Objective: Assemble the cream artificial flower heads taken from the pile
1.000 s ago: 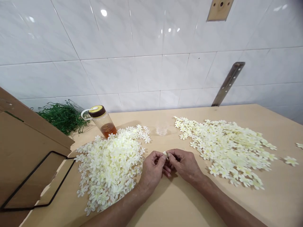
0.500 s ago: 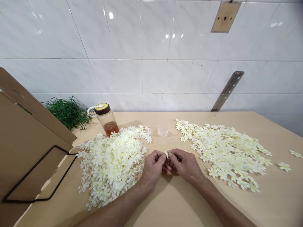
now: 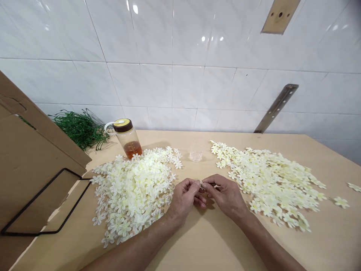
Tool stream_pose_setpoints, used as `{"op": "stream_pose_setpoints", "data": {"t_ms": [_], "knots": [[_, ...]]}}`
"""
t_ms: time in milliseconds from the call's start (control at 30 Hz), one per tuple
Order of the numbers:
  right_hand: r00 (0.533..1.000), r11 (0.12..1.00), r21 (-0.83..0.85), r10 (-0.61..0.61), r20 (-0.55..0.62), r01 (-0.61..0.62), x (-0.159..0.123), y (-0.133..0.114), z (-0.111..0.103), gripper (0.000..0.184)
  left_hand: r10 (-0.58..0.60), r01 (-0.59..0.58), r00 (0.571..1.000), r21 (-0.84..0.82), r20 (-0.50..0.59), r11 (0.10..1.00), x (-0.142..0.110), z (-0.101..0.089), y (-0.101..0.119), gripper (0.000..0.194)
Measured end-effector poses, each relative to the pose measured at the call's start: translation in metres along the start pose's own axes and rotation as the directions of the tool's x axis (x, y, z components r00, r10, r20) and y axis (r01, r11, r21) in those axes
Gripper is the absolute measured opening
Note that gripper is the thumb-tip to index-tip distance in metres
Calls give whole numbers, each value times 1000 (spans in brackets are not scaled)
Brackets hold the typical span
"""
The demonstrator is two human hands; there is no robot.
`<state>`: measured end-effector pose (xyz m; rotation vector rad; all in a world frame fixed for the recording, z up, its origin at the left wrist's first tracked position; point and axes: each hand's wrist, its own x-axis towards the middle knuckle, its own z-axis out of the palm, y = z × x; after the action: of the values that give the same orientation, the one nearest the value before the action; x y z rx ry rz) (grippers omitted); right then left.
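Between the two piles, my left hand (image 3: 184, 195) and my right hand (image 3: 222, 192) meet fingertip to fingertip above the table. Both pinch a small pale artificial flower (image 3: 201, 183), mostly covered by the thumbs and forefingers. Left of my hands lies a heaped pile of white-yellow artificial flowers (image 3: 132, 188), close to my left wrist. A flatter spread of similar flowers (image 3: 270, 180) lies to the right, beyond my right hand. Straight ahead of the hands stands a small clear cup (image 3: 196, 155).
A bottle of amber liquid (image 3: 128, 139) with a yellow-brown lid stands behind the left pile. Green artificial stems (image 3: 79, 130) lie at the back left. A cardboard box (image 3: 36, 158) and a black wire frame (image 3: 60, 229) occupy the left side. A metal bracket (image 3: 276, 109) leans against the tiled wall.
The view has shifted slightly. My hands stay together over the same spot, and the small flower, plainer to see earlier, is now more hidden between my fingertips.
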<state>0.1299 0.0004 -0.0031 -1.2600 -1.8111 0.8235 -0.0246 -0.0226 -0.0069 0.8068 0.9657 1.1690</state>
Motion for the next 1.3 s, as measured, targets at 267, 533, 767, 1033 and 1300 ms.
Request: {"op": "stream_pose_setpoints", "data": {"t_ms": [267,533,767,1033,1300], "knots": [[1000,1000,-13,-7,9,7,0,0,-1,23,-19,19,1000,14,-11,1000,2,1,-2,31],[1000,1000,-21,9,4,-9,-2,-4,-2,26,-10,10,1000,4,-19,1000,3,-2,-7,32],[1000,1000,10,-3,20,2,-1,1,1,26,-6,6,1000,33,-7,999,1,0,-2,31],[999,1000,-24,-1,35,2,-1,-1,-2,24,-9,10,1000,53,-11,999,2,0,-1,27],[995,996,-52,74,73,-70,-1,-4,-7,23,-7,12,999,129,-35,992,7,-2,-11,25]]}}
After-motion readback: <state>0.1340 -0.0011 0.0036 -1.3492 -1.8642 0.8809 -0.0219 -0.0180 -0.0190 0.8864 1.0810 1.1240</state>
